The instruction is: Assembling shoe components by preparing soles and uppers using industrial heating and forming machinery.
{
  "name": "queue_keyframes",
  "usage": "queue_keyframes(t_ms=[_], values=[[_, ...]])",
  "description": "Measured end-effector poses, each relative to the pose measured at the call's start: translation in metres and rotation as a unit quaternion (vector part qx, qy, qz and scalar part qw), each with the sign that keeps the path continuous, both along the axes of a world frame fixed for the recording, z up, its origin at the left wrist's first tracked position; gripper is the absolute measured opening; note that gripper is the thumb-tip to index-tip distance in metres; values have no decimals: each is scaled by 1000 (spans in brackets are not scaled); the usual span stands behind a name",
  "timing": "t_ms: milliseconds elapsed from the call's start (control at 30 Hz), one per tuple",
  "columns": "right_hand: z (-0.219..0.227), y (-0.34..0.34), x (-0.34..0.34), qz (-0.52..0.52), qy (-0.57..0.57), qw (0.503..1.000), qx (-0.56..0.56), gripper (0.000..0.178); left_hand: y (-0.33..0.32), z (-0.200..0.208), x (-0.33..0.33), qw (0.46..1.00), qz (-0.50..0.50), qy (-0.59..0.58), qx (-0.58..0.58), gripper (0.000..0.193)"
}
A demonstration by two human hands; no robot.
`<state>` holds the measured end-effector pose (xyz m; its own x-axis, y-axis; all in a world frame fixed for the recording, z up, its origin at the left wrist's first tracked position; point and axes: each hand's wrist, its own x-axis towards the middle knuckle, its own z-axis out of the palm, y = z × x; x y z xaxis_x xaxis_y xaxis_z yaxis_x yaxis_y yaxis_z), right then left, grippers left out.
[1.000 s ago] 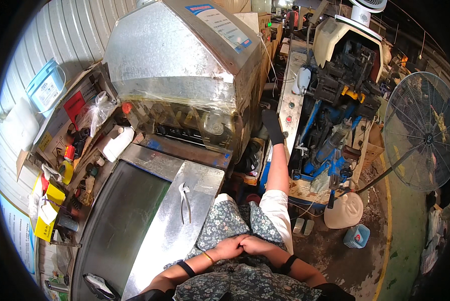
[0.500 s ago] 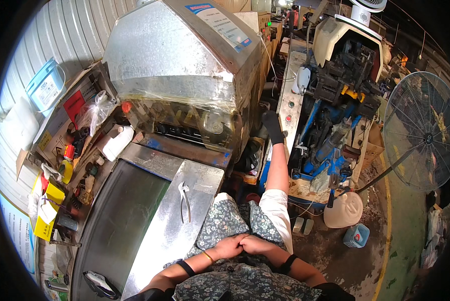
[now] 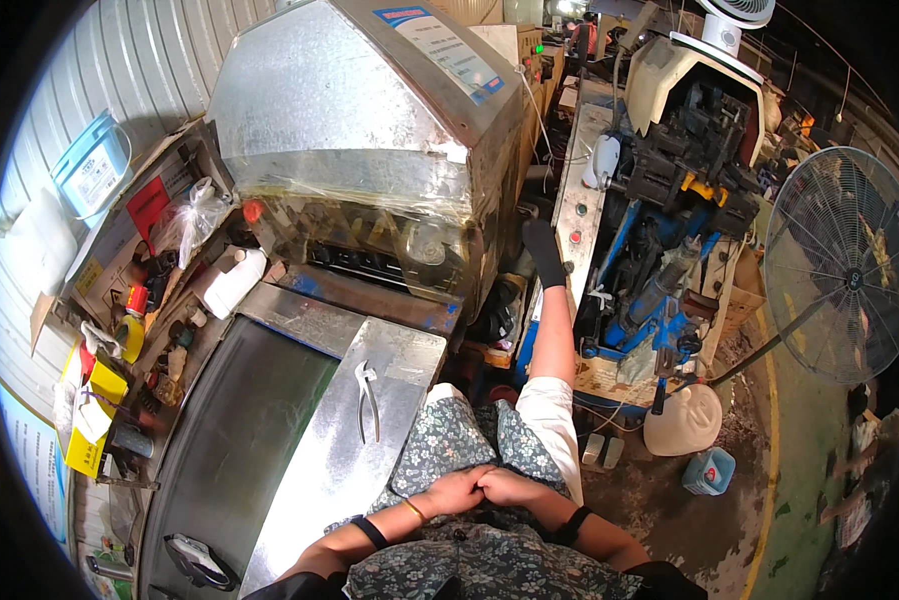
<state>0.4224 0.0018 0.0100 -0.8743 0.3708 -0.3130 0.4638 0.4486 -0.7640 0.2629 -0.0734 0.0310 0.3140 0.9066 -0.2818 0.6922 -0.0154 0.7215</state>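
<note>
My left hand (image 3: 457, 490), with a gold band at its wrist, rests on the lap of my patterned clothing (image 3: 449, 435). Against it lies my right hand (image 3: 506, 487), the fingers of both folded together and closed. No object shows between them; the undersides of the fingers are hidden. Left of my knees, a pair of pliers (image 3: 366, 400) lies on a shiny metal plate (image 3: 304, 480), apart from both hands. My bare leg, in a dark sock (image 3: 542, 255), stretches forward beside a machine's white panel (image 3: 576, 215).
A dark conveyor belt (image 3: 239, 430) runs into a metal-hooded machine (image 3: 339, 110). Cluttered shelves stand left, with a white jug (image 3: 234, 282) and a yellow box (image 3: 94, 420). At right are a large fan (image 3: 849, 270), a plastic canister (image 3: 682, 420) and a blue container (image 3: 708, 471).
My hands stay folded in the same place, and the pliers have not moved. A blurred shape has appeared near the right edge, below the fan.
</note>
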Motion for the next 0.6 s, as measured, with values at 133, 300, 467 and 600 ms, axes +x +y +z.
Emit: queue_keyframes(t_ms=[133, 300, 467, 600], values=[[-1, 0, 0, 7, 4, 1000, 6, 27, 0, 1, 0, 1000, -1, 3, 10, 60], [-2, 0, 0, 7, 8, 1000, 8, 26, 2, 6, 0, 1000, 0, 9, -27, 61], [-3, 0, 0, 19, -6, 1000, 16, 26, 2, 6, 1, 1000, 3, 14, -22, 60], [-9, 1, 0, 8, 12, 1000, 4, 26, 0, 0, 0, 1000, 9, 10, 9, 60]])
